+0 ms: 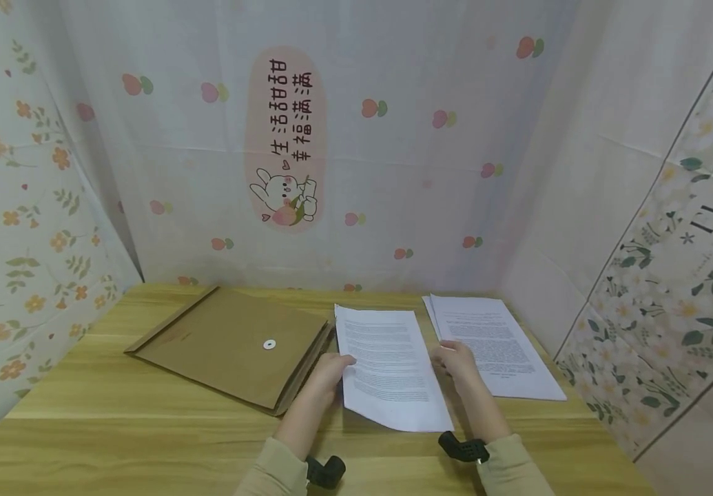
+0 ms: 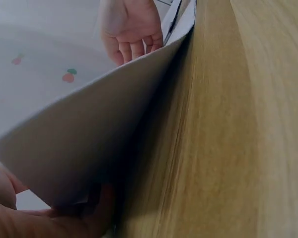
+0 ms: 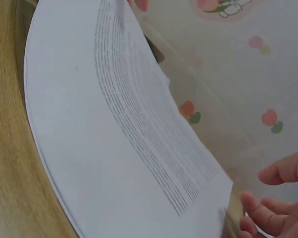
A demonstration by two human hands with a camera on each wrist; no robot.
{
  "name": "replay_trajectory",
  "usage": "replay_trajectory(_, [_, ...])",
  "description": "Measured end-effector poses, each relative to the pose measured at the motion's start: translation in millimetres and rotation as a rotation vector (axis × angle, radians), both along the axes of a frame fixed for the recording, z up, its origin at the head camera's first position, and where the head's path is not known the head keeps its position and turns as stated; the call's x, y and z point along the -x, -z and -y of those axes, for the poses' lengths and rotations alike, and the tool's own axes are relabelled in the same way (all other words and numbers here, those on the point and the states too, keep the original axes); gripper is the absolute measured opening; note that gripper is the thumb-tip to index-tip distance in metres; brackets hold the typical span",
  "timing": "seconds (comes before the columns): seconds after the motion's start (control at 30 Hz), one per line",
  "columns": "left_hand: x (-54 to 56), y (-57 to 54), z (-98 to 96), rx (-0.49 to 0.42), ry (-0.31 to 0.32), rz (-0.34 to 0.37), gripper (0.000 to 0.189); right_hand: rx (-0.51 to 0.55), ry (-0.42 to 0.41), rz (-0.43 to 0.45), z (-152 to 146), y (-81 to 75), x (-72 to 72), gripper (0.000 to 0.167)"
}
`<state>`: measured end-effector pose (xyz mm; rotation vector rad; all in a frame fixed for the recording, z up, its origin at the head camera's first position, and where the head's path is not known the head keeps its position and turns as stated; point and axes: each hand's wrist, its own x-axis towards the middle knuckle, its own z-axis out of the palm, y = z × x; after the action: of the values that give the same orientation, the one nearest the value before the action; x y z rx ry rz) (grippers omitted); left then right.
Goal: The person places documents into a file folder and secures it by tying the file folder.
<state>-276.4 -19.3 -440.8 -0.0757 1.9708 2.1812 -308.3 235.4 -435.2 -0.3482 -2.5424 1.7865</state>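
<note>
A thin stack of printed paper sheets (image 1: 387, 358) is tilted up off the table in front of me, text side up. My left hand (image 1: 329, 372) grips its left edge, thumb on top and fingers underneath. In the left wrist view the shaded underside of the sheets (image 2: 94, 124) shows, lifted from the wood. Beside the right edge is my right hand (image 1: 458, 363), its fingers loosely bent. The right wrist view has the right hand (image 3: 283, 198) apart from the paper, with nothing between thumb and fingers.
A brown paper document envelope (image 1: 226, 344) with a white round button lies at the left, its opening facing the sheets. Another stack of printed sheets (image 1: 495, 344) lies at the right on the wooden table (image 1: 145, 434). Patterned curtains (image 1: 418, 151) enclose the table.
</note>
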Motion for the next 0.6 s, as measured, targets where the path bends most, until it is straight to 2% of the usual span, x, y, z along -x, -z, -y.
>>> replay_trajectory(0.1, [-2.5,2.2,0.9,0.014,0.06,-0.028,0.036,0.003,-0.033,-0.005,1.7,-0.9,-1.1,0.054])
replay_trajectory(0.17, [-4.0,3.2,1.2,0.043,0.065,-0.045,0.045,-0.01,-0.047,-0.007,2.3,-1.7,-1.3,0.053])
replay_trajectory(0.27, [-4.6,4.4,1.9,0.075,0.047,-0.091,0.06,-0.024,-0.043,-0.001,2.2,-3.1,-0.9,0.053])
replay_trajectory(0.4, [-2.9,4.1,3.5,0.05,0.027,-0.127,0.071,-0.048,-0.046,-0.004,1.7,-4.6,-0.6,0.054])
replay_trajectory(0.6, [-0.9,-1.0,6.6,0.015,0.001,-0.095,0.075,-0.054,-0.044,0.034,2.9,-5.7,-0.1,0.055])
